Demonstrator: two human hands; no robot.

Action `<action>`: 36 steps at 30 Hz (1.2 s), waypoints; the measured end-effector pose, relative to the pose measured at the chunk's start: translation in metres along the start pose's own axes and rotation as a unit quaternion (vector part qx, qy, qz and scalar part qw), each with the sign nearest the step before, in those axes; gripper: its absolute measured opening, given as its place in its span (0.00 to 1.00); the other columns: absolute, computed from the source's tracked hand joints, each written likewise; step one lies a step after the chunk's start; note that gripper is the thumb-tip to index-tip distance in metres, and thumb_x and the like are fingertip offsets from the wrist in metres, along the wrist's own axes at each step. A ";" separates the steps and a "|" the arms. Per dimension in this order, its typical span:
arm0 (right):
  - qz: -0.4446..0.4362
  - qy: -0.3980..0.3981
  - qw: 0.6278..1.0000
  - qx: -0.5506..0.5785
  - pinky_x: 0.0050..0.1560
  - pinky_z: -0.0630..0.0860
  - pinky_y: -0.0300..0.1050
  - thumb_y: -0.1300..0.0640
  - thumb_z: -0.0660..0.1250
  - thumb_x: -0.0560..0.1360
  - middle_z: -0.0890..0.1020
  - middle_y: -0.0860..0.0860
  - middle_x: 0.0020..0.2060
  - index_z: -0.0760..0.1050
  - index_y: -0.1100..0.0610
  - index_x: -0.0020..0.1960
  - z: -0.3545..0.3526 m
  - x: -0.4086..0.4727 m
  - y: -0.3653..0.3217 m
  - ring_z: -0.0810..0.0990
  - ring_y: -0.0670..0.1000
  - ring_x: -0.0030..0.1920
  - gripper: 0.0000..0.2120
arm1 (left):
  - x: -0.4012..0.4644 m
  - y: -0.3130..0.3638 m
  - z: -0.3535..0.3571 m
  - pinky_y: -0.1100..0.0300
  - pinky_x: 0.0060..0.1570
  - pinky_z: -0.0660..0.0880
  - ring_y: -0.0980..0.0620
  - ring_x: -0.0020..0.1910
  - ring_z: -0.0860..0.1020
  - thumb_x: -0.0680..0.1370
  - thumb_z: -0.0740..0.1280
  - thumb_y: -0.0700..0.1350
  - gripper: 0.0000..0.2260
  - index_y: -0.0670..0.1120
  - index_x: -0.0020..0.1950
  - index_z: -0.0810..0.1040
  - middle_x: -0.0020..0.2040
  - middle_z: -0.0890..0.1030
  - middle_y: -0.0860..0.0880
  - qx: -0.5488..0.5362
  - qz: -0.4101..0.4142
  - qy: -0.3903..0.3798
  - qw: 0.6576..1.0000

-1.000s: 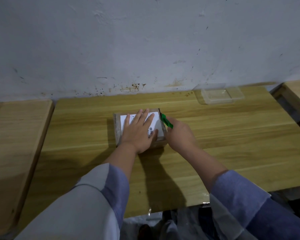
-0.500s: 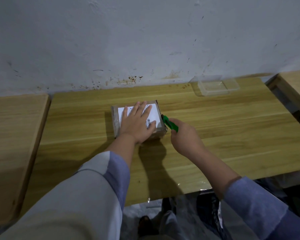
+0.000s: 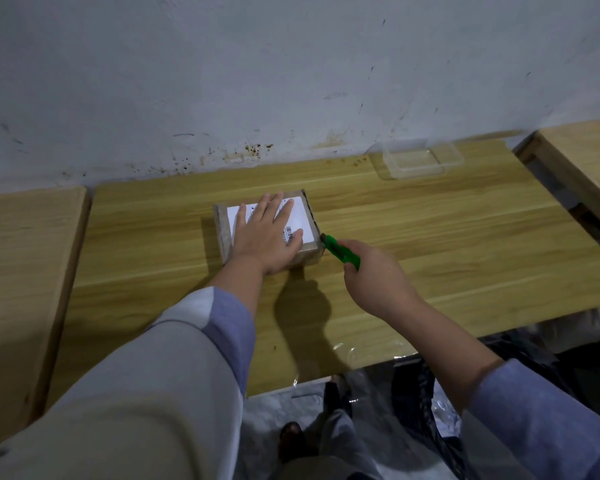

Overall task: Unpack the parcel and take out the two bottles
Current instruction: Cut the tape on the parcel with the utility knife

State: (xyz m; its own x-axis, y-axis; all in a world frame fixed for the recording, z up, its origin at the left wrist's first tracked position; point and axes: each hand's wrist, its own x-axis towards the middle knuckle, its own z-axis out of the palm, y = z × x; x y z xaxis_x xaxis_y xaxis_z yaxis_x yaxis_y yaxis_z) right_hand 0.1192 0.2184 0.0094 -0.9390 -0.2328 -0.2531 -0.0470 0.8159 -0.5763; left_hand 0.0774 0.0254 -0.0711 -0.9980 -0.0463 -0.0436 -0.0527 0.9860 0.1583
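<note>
Right hand [image 3: 378, 278] fisted round green cutter [image 3: 342, 252], tip at near right corner of parcel [image 3: 305, 249]. Left hand [image 3: 269, 237] just left of cutter, spread flat, palm down on parcel's white label [image 3: 300, 214], pinning box to surface [image 3: 430, 237]. Right edge of parcel beyond cutter tip looks slit along seam; flaps closed, tape on left side intact. Bottles not visible, judged inside. Clear tray [image 3: 418, 161] well beyond right hand, by wall. Progress: early. Left: finish cutting, open flaps, lift out two bottles.
</note>
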 end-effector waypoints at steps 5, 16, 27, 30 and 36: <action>0.022 0.053 0.992 0.112 0.49 0.71 0.44 0.56 0.58 0.80 0.75 0.53 0.64 0.56 0.47 0.76 0.000 -0.001 0.005 0.77 0.56 0.59 0.26 | 0.000 0.000 -0.001 0.44 0.75 0.39 0.52 0.78 0.41 0.80 0.47 0.60 0.28 0.52 0.79 0.47 0.79 0.44 0.53 0.002 0.000 -0.010 1.000; 0.171 0.064 0.907 0.380 0.55 0.78 0.58 0.53 0.70 0.73 0.78 0.50 0.45 0.67 0.57 0.63 0.074 0.058 -0.005 0.79 0.55 0.48 0.22 | 0.015 -0.012 -0.019 0.37 0.72 0.39 0.53 0.77 0.39 0.78 0.51 0.64 0.32 0.55 0.78 0.45 0.79 0.42 0.54 0.013 0.012 -0.051 0.999; 0.124 0.081 0.936 0.319 0.53 0.72 0.47 0.54 0.67 0.76 0.77 0.54 0.51 0.69 0.59 0.62 0.051 0.124 -0.002 0.77 0.56 0.54 0.18 | 0.028 -0.009 -0.009 0.40 0.71 0.47 0.48 0.77 0.46 0.70 0.46 0.76 0.41 0.56 0.78 0.48 0.79 0.46 0.51 0.010 -0.089 -0.019 0.996; 0.117 0.071 0.946 0.294 0.54 0.71 0.46 0.53 0.67 0.75 0.78 0.56 0.56 0.70 0.59 0.63 0.039 0.151 -0.003 0.76 0.57 0.58 0.19 | 0.028 -0.002 -0.015 0.42 0.71 0.49 0.43 0.76 0.47 0.66 0.49 0.79 0.46 0.56 0.77 0.48 0.79 0.45 0.47 -0.006 -0.122 -0.041 0.992; 0.096 0.011 0.952 0.290 0.55 0.73 0.50 0.53 0.68 0.74 0.78 0.56 0.54 0.71 0.58 0.62 0.023 0.177 -0.007 0.76 0.56 0.53 0.19 | 0.023 0.012 -0.009 0.42 0.74 0.46 0.45 0.77 0.41 0.68 0.48 0.77 0.46 0.51 0.78 0.45 0.79 0.42 0.46 -0.022 -0.147 -0.025 0.989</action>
State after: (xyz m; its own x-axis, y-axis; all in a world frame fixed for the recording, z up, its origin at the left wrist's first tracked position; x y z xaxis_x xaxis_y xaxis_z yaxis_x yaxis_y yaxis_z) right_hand -0.0390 0.1591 -0.0494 -0.9188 -0.0926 -0.3837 0.3157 0.4111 -0.8552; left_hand 0.0539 0.0345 -0.0612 -0.9366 -0.3200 -0.1428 -0.3420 0.9236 0.1734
